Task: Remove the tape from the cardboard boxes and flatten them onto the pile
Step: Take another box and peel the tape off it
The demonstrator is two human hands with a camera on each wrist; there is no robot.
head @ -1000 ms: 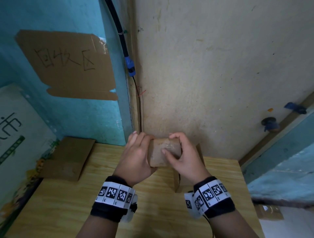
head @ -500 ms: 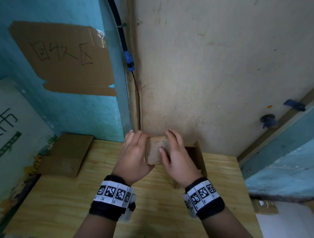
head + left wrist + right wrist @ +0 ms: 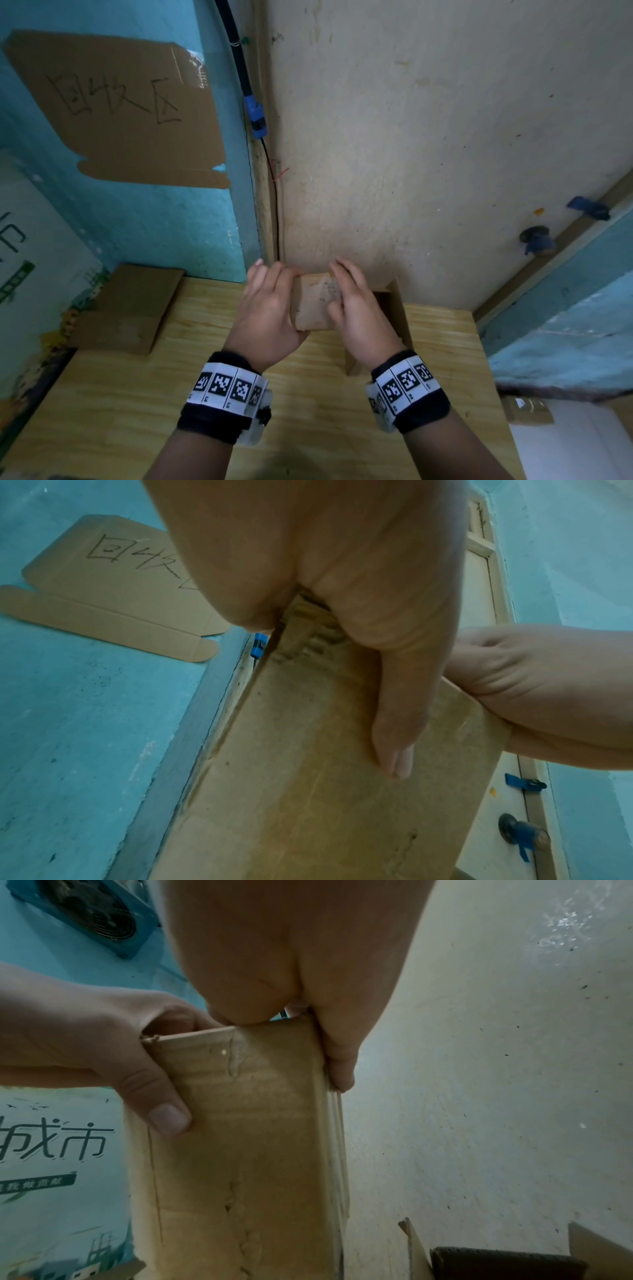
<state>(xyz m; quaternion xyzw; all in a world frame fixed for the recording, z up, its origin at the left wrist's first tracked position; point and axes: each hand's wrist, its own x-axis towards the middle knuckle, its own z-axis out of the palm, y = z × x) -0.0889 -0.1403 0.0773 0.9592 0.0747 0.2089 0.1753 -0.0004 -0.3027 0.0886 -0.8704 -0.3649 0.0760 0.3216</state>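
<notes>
- Table (image 3: 130, 404): pale wood-grain top, filling the lower half of the head view; its far edge meets the walls at 12 o'clock.
- Cream wall (image 3: 428, 137): stained and speckled, behind the table from 12 to 2 o'clock.
- Teal wall (image 3: 144, 219): at 10 to 11 o'clock, carrying the cardboard sign.
- Cardboard sign (image 3: 116, 102): flattened sheet with handwritten characters, fixed to the teal wall at 10 o'clock.
- Pile (image 3: 126, 308): flat brown cardboard lying on the table's far left corner, at 9 o'clock from the hands, well apart from them.
- Open box (image 3: 394, 308): upright carton on the table at 3 o'clock from the hands, just behind the right hand, partly hidden by it.
- Small cardboard box (image 3: 313, 303): held above the table's far middle, between both hands; glossy tape strip across its upper face.
- Left hand (image 3: 269, 315): grips the small cardboard box's left side, thumb lying on one face, fingers curled behind.
- Right hand (image 3: 359, 311): fingers laid over the top and right edge, thumb pressed on the near face, pinching the box.
- Cable (image 3: 239, 65): black, running down the wall corner at 12 o'clock, with a blue connector (image 3: 255, 114).
</notes>
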